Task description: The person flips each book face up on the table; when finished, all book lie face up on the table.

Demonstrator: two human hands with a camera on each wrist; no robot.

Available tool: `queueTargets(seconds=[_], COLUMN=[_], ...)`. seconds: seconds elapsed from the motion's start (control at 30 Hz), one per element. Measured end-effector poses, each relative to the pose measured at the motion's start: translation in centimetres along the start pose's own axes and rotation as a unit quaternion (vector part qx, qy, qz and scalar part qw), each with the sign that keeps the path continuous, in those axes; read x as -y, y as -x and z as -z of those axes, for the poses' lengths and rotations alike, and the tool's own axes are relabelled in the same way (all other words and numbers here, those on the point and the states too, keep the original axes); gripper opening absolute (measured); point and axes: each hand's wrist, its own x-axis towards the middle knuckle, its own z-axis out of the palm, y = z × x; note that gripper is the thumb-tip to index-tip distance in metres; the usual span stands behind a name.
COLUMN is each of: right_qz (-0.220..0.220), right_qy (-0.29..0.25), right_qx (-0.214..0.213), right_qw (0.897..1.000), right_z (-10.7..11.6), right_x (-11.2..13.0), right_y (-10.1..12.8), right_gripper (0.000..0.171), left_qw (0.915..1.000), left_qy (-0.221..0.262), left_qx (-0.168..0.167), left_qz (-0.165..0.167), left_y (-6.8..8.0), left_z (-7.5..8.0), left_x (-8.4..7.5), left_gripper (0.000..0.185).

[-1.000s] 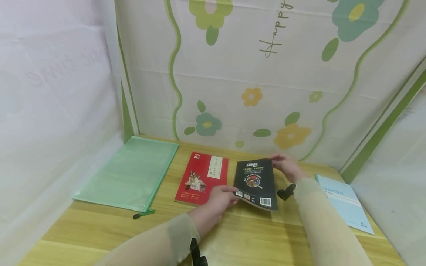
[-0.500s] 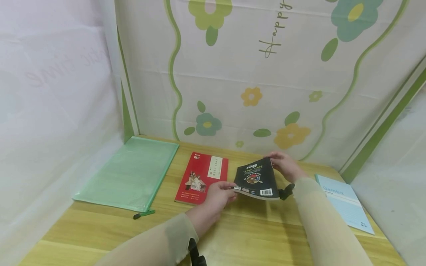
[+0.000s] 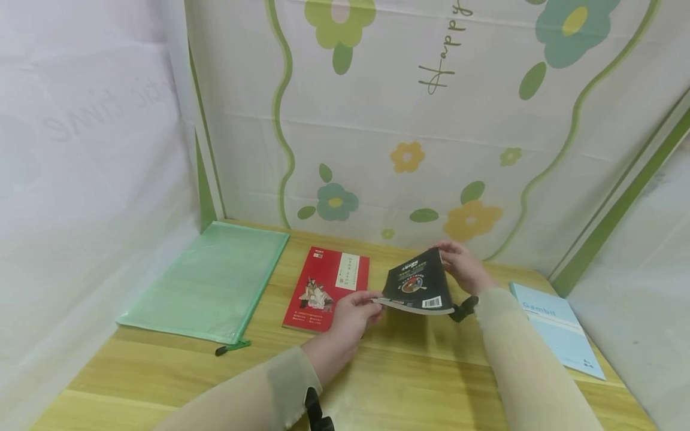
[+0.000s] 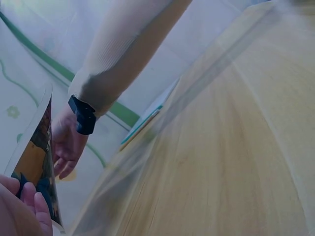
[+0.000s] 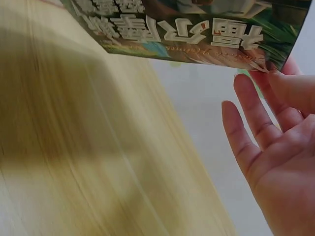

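A black book (image 3: 417, 280), barcode side up, is raised off the wooden table and bowed slightly between both hands. My left hand (image 3: 353, 314) pinches its near left corner. The far right corner is pinched by my right hand (image 3: 460, 263). From the right wrist view, the underside of the book (image 5: 211, 32) shows a colourful printed cover, and the thumb and index finger of the right hand (image 5: 285, 142) grip its corner while other fingers stretch out. In the left wrist view the left fingers (image 4: 37, 204) lie against that printed cover.
A red book (image 3: 326, 290) lies just left of the black one. Farther left is a green zip pouch (image 3: 210, 281) with its zipper pull toward the front. A light blue notebook (image 3: 560, 329) rests at the right, beside the right forearm. A flowered curtain (image 3: 366, 120) stands behind the table.
The black book has risen from the table, its near edge lifting and its face tilting. Both hands have moved up slightly with it. The red book, pouch and notebook stay put.
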Motion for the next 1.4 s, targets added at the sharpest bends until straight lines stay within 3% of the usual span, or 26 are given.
queueTargets(seconds=[0.23,0.53,1.03,1.4], right_qz=[0.024,0.017,0.041,0.014], right_qy=[-0.025,-0.049,-0.073,-0.072], right_qx=[0.014,0.013,-0.007,-0.026], right_qw=[0.999,0.999,0.996,0.997], right_z=[-0.5,-0.9,-0.3,-0.1], right_x=[0.5,1.7,1.2,1.2], right_y=[-0.1,0.8,0.5,0.7], right_gripper=[0.031,0.023,0.026,0.021], left_qw=[0.9999,0.9995,0.996,0.9964], left_qy=[0.015,0.03,0.059,0.019], left_qx=[0.007,0.013,0.066,0.08], left_qz=[-0.001,-0.003,-0.007,-0.017], left_y=[0.2,0.1,0.5,1.0], left_z=[0.1,0.2,0.0,0.0], left_x=[-0.2,0.0,0.9,1.0], left_gripper=[0.024,0.024,0.018,0.02])
